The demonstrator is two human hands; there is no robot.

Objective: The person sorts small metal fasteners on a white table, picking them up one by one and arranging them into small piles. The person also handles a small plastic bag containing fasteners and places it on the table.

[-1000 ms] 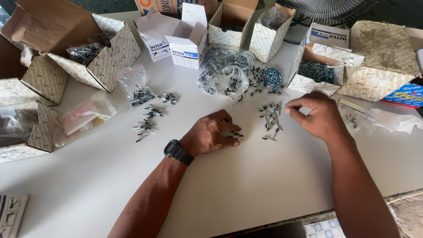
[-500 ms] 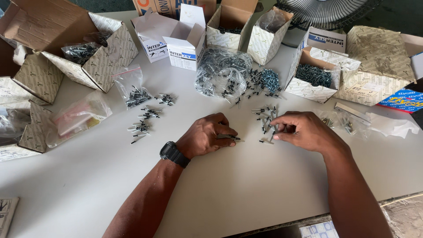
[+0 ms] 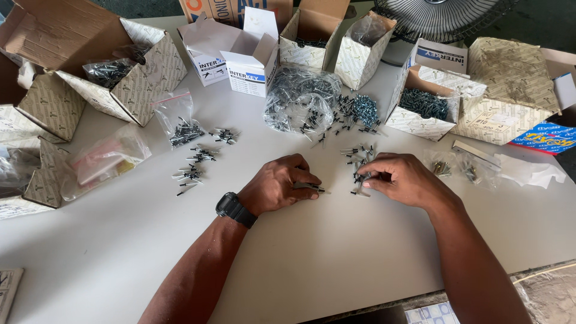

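Observation:
My left hand, with a black watch on the wrist, rests on the white table and pinches a small bunch of rivets whose tips stick out to the right. Just to its right, my right hand has its fingertips closed on a rivet at the near edge of a loose scatter of dark rivets. A larger heap of rivets lies farther back beside a clear plastic bag of rivets.
Small sorted groups of rivets lie to the left near a small zip bag. Open cardboard boxes and white boxes line the back; a box of screws stands right. A fan base is at the top.
My right hand came down from above the table and moved left onto the loose rivets, closing its fingertips on one. My left hand has stayed put with its bunch.

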